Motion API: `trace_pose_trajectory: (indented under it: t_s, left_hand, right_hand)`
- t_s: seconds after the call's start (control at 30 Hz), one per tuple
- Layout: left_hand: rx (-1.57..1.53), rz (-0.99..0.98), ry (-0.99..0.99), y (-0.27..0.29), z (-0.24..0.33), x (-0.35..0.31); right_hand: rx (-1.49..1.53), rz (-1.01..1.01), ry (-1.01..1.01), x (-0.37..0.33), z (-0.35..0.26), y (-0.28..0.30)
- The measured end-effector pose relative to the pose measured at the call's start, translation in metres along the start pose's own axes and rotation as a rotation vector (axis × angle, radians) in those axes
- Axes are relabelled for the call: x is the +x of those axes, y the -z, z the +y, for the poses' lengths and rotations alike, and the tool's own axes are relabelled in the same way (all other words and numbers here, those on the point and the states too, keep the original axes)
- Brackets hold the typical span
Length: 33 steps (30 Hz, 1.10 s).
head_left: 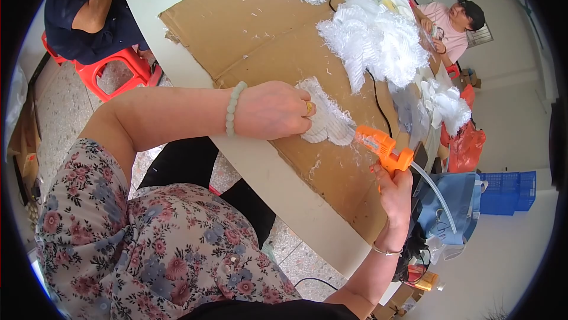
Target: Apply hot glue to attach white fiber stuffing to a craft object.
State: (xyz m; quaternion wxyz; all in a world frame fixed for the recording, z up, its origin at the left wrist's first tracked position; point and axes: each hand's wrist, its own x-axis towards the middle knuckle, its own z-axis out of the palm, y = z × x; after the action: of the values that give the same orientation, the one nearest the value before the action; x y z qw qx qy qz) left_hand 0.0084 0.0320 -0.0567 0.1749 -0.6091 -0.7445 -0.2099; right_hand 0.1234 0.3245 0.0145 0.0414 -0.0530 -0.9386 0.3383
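Note:
In my right hand [393,193] is an orange hot glue gun [381,145], its handle gripped and its nozzle pointing left. A clear glue stick [435,195] curves out of its back end. The nozzle is at the right edge of a white fringed fabric piece [324,117] lying on the cardboard. My left hand [275,110], with a bead bracelet and a ring, has its fingers closed on the left edge of this piece. The fingertips are partly hidden behind the hand.
A brown cardboard sheet [260,47] covers much of the white table [307,201]. White fringed pieces [378,39] are heaped at the far right, beside a black cord [378,104]. Two people sit across the table, one on a red stool [112,74]. A blue bag [447,201] stands right.

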Motion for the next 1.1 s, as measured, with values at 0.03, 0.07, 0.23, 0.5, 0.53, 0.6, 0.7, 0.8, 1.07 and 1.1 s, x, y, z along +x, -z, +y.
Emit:
trace_pose_trajectory:
  t_s: [0.03,0.07,0.23,0.5,0.53,0.6,0.7,0.8,1.07,1.1]
  left_hand:
    - [-0.003,-0.014,0.006,0.0,0.0,0.0]
    - [-0.003,-0.014,0.006,0.0,0.0,0.0]
    - [-0.002,-0.004,0.002,-0.002,-0.002,-0.001]
    - [-0.007,-0.005,0.007,-0.002,-0.001,-0.001]
    - [-0.007,0.0,0.001,-0.002,-0.001,-0.001]
    - [-0.006,-0.001,0.002,-0.002,-0.002,-0.001]
    - [-0.006,-0.004,0.005,-0.002,-0.002,-0.002]
    - [-0.006,-0.006,0.003,-0.002,-0.003,-0.001]
    - [0.003,-0.017,-0.002,-0.003,-0.004,-0.002]
    - [-0.003,-0.017,0.001,-0.003,-0.003,-0.002]
  right_hand:
    - [0.0,0.0,-0.001,0.0,-0.001,0.001]
    - [-0.025,-0.024,-0.04,0.0,-0.003,0.003]
    - [-0.064,-0.003,-0.053,0.002,-0.005,-0.001]
    - [-0.147,0.004,-0.012,0.002,-0.011,0.0]
    - [-0.146,0.002,-0.009,0.002,-0.012,0.0]
    - [-0.135,0.031,0.001,0.002,-0.015,-0.002]
    - [-0.159,-0.004,-0.006,0.002,-0.016,-0.001]
    - [-0.066,0.011,0.016,0.003,-0.02,-0.006]
    - [-0.134,-0.058,-0.036,0.015,-0.031,-0.021]
    - [-0.123,-0.06,-0.048,0.016,-0.032,-0.023]
